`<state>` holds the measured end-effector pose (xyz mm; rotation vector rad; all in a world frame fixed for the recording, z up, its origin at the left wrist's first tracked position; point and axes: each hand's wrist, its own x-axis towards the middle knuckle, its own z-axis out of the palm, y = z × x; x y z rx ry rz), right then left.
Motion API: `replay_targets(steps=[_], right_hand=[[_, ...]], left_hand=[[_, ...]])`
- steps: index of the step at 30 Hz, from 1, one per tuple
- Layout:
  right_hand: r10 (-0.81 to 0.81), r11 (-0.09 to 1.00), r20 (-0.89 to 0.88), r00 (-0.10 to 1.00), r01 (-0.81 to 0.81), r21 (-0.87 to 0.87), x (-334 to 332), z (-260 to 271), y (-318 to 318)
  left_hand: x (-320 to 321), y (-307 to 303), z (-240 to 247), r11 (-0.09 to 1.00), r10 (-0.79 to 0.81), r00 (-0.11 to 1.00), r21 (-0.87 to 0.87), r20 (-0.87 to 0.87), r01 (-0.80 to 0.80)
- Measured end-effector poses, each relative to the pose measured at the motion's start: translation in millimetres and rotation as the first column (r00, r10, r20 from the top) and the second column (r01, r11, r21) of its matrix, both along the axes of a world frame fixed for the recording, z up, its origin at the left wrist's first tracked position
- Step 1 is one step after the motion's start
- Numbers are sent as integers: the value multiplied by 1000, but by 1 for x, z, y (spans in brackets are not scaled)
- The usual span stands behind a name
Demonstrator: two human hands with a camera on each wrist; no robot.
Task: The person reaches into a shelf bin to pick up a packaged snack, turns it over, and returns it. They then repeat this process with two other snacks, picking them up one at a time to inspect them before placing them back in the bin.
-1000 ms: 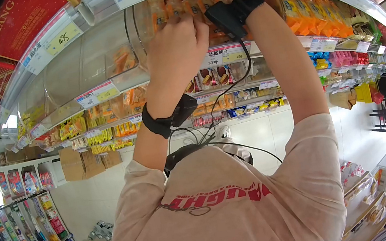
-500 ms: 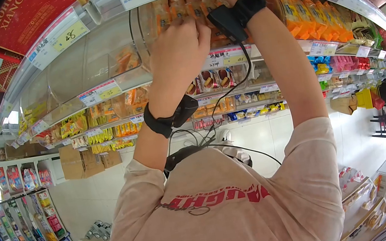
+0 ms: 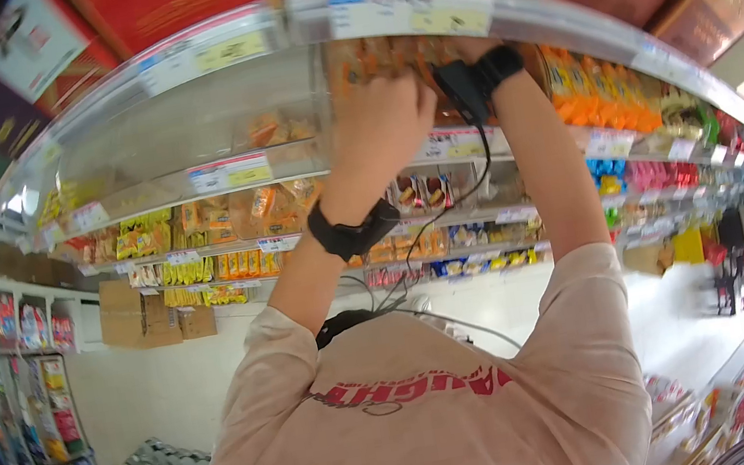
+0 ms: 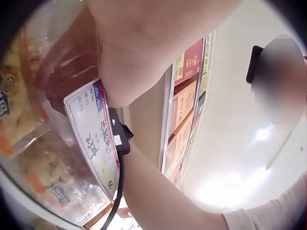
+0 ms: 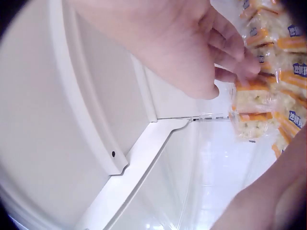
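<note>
In the right wrist view, the right hand is reached in towards a heap of clear wrapped packets with orange bands, and the relation that matters is found at its fingertips: the nearest packet is placed directly off their ends, to the right of the hand and slightly lower in that view. Contact is apparently made at the packet's upper edge, along which its orange band is laid; the thumb is held apart, well short of the wrapper, so no grip is seen to be closed. A squarish face is presented by this packet, and its long axis cannot be told. A second packet is set just below it. In the head view, the left hand is held over the near side of the shelf, with its back turned up and its fingertips hidden, so whether anything is gripped there cannot be told. In the left wrist view, its heel is seen just beside a price tag. Of the two, the right hand is judged the nearer to that packet, so only a small advance would be called for.
</note>
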<state>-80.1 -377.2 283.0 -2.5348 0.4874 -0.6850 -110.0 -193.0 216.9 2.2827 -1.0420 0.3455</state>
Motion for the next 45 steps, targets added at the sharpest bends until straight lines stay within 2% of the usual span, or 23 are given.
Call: replay_targets(steps=[1,3,5,8,11,14,15,17,18,19,21,22,23,25,27,29,31,33,35,37,39,42,45], right_hand=[[36,999,17,999,-36,-36,13,2,1],[143,986,39,989,-139,-93,-4,0,5],[256,961,52,965,-248,-125,-11,0,5],[335,936,27,942,-329,-126,-14,1,-2],[342,934,-4,940,-341,-106,-29,-3,7],[402,915,-168,900,-402,35,-27,5,39],[439,898,-234,867,-428,99,-23,12,52],[364,892,-287,886,-421,-167,-37,16,75],[326,859,-302,896,-414,-301,-46,15,86],[450,802,-162,878,-477,-359,-56,11,95],[679,666,95,728,-555,-499,-85,3,113],[742,639,75,666,-668,-383,-106,-3,125],[800,591,67,596,-763,-261,-126,-9,140],[942,292,98,320,-929,226,-147,-35,170],[960,270,-16,280,-908,320,-140,-77,204],[869,490,21,495,-865,103,-105,-140,229],[752,625,2,659,-713,318,-45,-189,239],[595,803,48,802,-596,0,12,-252,240],[565,822,-86,821,-569,-23,49,-287,237],[523,834,-199,829,-546,-78,64,-293,245],[468,835,-301,831,-528,-157,67,-296,251],[426,856,-521,740,-515,-32,75,-288,255],[368,883,-549,750,-467,-47,71,-291,258]], left_hand=[[-1,1,-1,982,-112,993,-148,43,117],[-5,13,-4,863,-275,943,-384,186,328],[-20,34,2,697,-397,849,-487,349,527],[-44,84,6,682,-610,751,-313,254,661],[-52,138,3,730,-661,689,-41,-297,683],[-34,163,-27,721,-393,620,190,-679,666],[-27,170,-46,782,-388,671,159,-632,603],[-12,181,-94,881,-355,767,83,-535,465],[4,186,-115,889,-311,781,124,-541,440],[19,192,-134,895,-267,794,164,-547,414],[43,211,-163,913,-80,863,310,-499,264],[48,220,-172,906,12,884,380,-467,188],[50,226,-176,946,35,859,294,-511,136],[56,238,-180,991,65,802,131,-594,16],[65,239,-208,985,107,816,-48,-568,-163],[70,240,-229,951,169,857,-147,-487,-271],[75,241,-239,932,245,912,-179,-330,-315],[74,241,-221,882,259,910,-304,-325,-359],[66,241,-215,836,276,895,-372,-349,-403],[67,243,-217,795,300,873,-404,-385,-452],[69,249,-229,829,255,853,-352,-455,-436],[66,258,-253,861,196,806,-297,-558,-414],[63,261,-261,847,117,790,-355,-602,-396]])
